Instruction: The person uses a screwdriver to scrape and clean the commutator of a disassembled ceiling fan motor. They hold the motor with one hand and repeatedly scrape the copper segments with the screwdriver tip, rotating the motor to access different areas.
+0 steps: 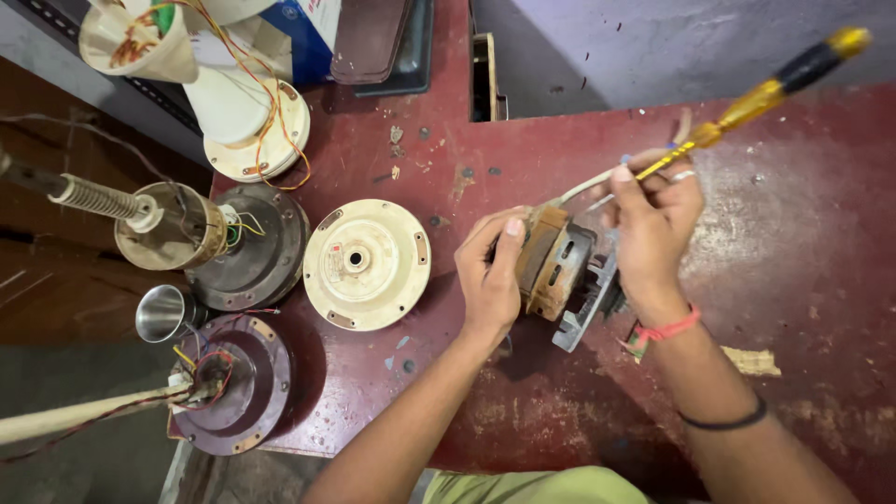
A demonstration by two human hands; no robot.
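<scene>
Rust-brown laminations and a grey cast frame make up the small electric motor (pixel 560 271), which lies on its side near the middle of the dark red worktable (pixel 803 280). Left hand (pixel 492 275) is clenched around the motor's rusty end, thumb on top and fingers wrapped over the housing. Right hand (pixel 653 219) rests over the opposite, grey end of the motor and grips a screwdriver (pixel 761 98) with a translucent yellow handle and a black band near the tip of the handle; the handle angles up and away to the right, and the blade is hidden beneath the fingers. A pale wire (pixel 588 187) leaves the motor and passes under the right hand. A red thread band sits at the right wrist, and a thin black band lies further up the forearm. To the left of the motor, well apart from it, a cream round fan cover (pixel 367 264) lies flat on the table. Further left are a dark grey motor housing (pixel 257 247) with coloured leads, a maroon housing (pixel 241 383) with red and yellow wires, and a small steel cup (pixel 163 313) between them.
</scene>
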